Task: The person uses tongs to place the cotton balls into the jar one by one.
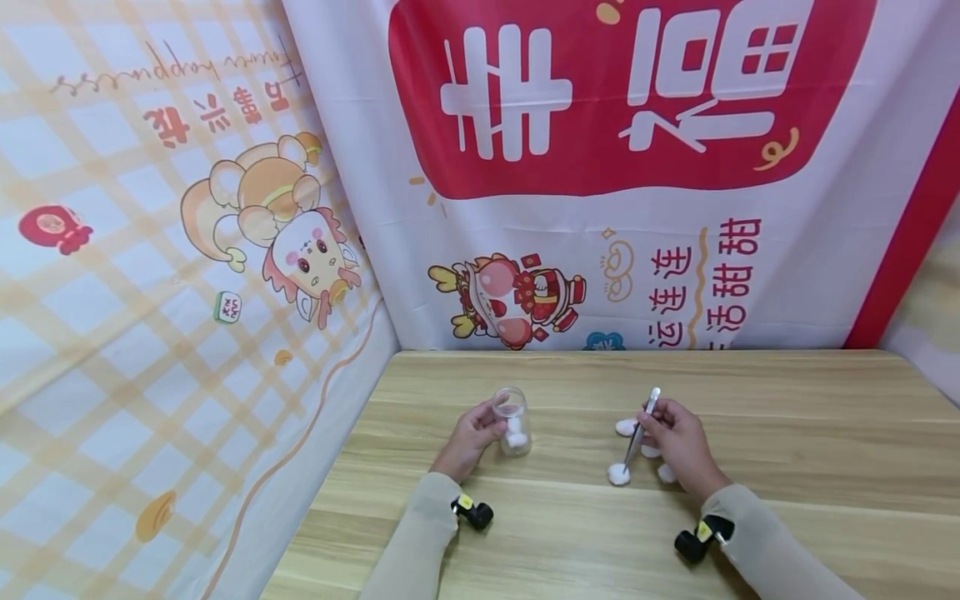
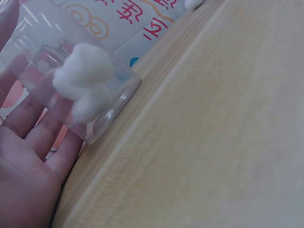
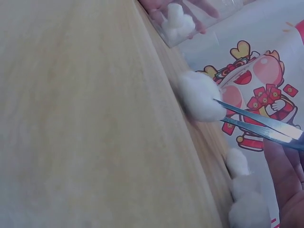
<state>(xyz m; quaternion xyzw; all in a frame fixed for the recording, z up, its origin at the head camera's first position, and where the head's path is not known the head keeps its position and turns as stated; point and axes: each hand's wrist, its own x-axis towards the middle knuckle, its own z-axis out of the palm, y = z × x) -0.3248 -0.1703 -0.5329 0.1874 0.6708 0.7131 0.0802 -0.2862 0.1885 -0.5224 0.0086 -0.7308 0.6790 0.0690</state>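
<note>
My left hand point(image 1: 471, 437) holds a clear jar point(image 1: 522, 425) by its side, with its mouth uncovered. White cotton balls point(image 2: 88, 78) lie at the bottom of the jar, as the left wrist view shows. Between thumb and fingers of my right hand point(image 1: 684, 446) is a pair of metal tweezers point(image 1: 636, 442), pointing down to the left. Their tips meet a cotton ball point(image 3: 202, 96) low over or on the table; whether it is lifted I cannot tell. Several more cotton balls point(image 1: 626, 427) lie around and partly behind the right hand.
The wooden table point(image 1: 570, 533) carries everything. A white and red printed cloth point(image 1: 555, 217) hangs behind its back edge, and a checked cloth point(image 1: 150, 333) hangs along the left. Black cameras point(image 1: 474, 512) are strapped to both wrists.
</note>
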